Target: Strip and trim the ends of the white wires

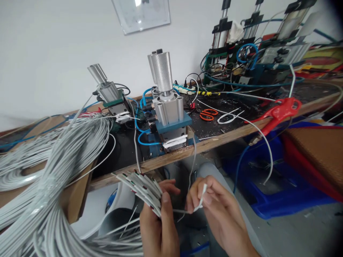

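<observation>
My left hand [160, 225] is closed round a bundle of white cables [140, 189], whose cut ends fan out up and to the left. Small dark, red and green bits show at those ends. One thin grey cable [180, 211] runs from beside the left hand to my right hand [221, 214]. The right fingers are pinched together on a white strip [203, 196] at that cable's end; whether it is peeled sheath or loose threads I cannot tell. Below the left hand, the rest of the bundle trails down and left.
A large coil of white cable [45, 185] lies on cardboard at left. Two pneumatic presses [171, 110] [109, 92] stand on the bench. Orange-handled scissors [208, 114] and a red air gun [281, 114] lie at right. A blue plastic stool [257, 196] stands below the bench.
</observation>
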Demonstrator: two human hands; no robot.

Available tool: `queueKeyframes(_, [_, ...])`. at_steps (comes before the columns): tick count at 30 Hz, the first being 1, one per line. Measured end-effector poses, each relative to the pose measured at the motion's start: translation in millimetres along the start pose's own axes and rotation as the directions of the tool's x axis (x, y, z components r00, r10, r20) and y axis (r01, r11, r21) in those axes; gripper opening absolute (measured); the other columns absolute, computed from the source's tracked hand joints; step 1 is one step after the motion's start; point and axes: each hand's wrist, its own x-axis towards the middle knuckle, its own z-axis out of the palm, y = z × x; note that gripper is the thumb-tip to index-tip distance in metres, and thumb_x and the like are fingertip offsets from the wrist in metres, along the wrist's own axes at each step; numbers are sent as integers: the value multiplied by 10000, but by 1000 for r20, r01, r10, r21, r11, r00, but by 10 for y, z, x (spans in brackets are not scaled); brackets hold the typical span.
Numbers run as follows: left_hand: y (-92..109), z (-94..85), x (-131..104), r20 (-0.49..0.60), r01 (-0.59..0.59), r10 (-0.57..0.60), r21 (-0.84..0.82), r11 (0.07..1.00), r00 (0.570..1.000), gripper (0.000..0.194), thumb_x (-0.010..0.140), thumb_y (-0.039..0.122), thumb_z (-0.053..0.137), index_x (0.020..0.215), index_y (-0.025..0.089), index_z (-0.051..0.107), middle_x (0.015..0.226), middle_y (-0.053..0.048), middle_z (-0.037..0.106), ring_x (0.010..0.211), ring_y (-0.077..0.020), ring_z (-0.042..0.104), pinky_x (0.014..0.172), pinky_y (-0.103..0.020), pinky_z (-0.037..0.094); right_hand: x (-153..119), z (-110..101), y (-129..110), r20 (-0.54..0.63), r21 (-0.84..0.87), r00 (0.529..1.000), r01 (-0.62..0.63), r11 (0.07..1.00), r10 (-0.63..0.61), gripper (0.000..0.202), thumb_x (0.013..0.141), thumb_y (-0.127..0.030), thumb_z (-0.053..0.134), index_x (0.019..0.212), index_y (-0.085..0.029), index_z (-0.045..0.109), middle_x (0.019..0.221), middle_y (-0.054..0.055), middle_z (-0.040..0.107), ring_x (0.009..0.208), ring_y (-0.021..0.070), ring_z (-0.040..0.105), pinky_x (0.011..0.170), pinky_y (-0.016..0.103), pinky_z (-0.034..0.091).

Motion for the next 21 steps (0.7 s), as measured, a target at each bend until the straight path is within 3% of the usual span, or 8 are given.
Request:
queueKeyframes(2, [-16, 12, 8, -54, 25, -24, 16, 1000, 998, 397, 927, 528, 679, 677, 219, 675, 642, 3, 630, 655, -170, 574, 636, -249, 454, -11, -35, -46, 48, -111, 986, -155, 982, 161, 331, 1050, -469, 507, 839, -216, 538, 735, -15, 539, 688, 141, 549, 676, 261, 460])
queueKeyframes(4, [10, 19, 10, -75, 101, -97, 61, 993, 992, 402, 875, 526, 735, 644, 212, 637, 555, 31, 541, 539, -149, 485, 508, -249, 394, -50, -63, -85, 17, -260, 974, -216, 941, 228, 361, 1042, -512, 504, 840, -214, 539, 718, -19, 531, 679, 139, 537, 652, 253, 445])
queueKeyframes(7, [134, 34, 28, -13, 215, -215, 97, 972, 976, 340, 753, 476, 839, 669, 188, 679, 551, 32, 564, 529, -141, 490, 523, -241, 424, -139, -69, -92, -50, -413, 982, -186, 891, 182, 381, 1031, -540, 501, 837, -218, 558, 725, -8, 541, 683, 147, 544, 595, 240, 433])
queueKeyframes(11, [273, 46, 53, 141, 352, -356, 55, 934, 924, 245, 703, 397, 850, 662, 189, 727, 500, 48, 532, 524, -132, 503, 536, -219, 447, -200, -53, -57, -60, -469, 987, -160, 868, 149, 339, 1043, -503, 480, 881, -223, 581, 747, -1, 565, 689, 153, 565, 585, 235, 452])
queueKeyframes(17, [244, 26, 26, 108, 353, -359, 72, 933, 927, 169, 655, 319, 852, 694, 182, 763, 573, 3, 665, 546, -152, 581, 547, -231, 498, -171, -78, -33, 47, -545, 996, -38, 837, 76, 270, 1056, -381, 451, 869, -222, 563, 750, -9, 563, 715, 147, 594, 638, 236, 476])
queueKeyframes(21, [267, 67, 6, 78, 344, -350, 80, 935, 933, 118, 641, 289, 798, 634, 186, 742, 523, 17, 652, 495, -140, 559, 482, -218, 484, -173, -96, -39, 85, -564, 993, -16, 826, 77, 248, 1057, -359, 453, 909, -222, 597, 788, -1, 614, 724, 150, 623, 668, 249, 490])
